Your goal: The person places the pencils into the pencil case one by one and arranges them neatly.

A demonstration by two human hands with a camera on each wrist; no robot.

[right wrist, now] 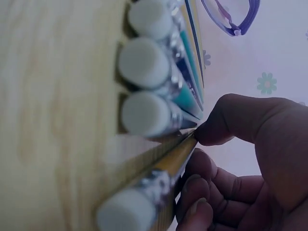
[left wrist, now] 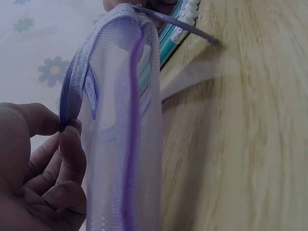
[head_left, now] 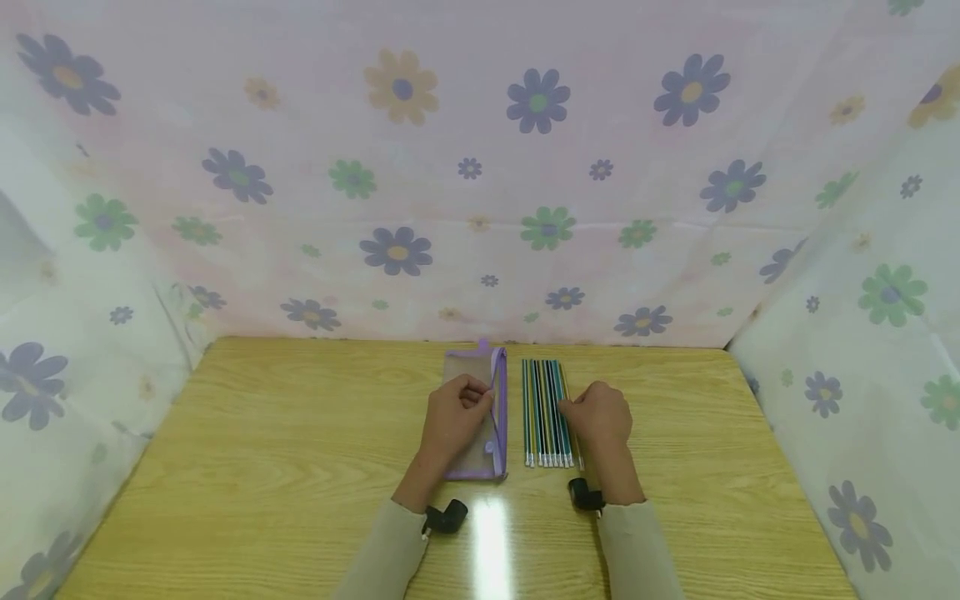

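My left hand (head_left: 453, 419) pinches the zipper edge of a see-through mesh pencil pouch (head_left: 471, 461) with purple trim. In the left wrist view, thumb and fingertips hold the zipper tape (left wrist: 73, 98), and the pouch mouth gapes beside them. To the right of the pouch, a row of striped pencils (head_left: 543, 417) lies side by side, white erasers toward me. At the right end of that row, my right hand (head_left: 602, 417) pinches a yellow pencil (right wrist: 177, 158) between thumb and fingers. Its eraser end slants away from the neighbouring pencils in the right wrist view.
A wood-grain table (head_left: 300, 517) carries everything, with a bright light reflection near its front. Flower-printed cloth (head_left: 465, 283) hangs behind it and on both sides. A purple strap (left wrist: 180, 25) sticks out from the pouch's end.
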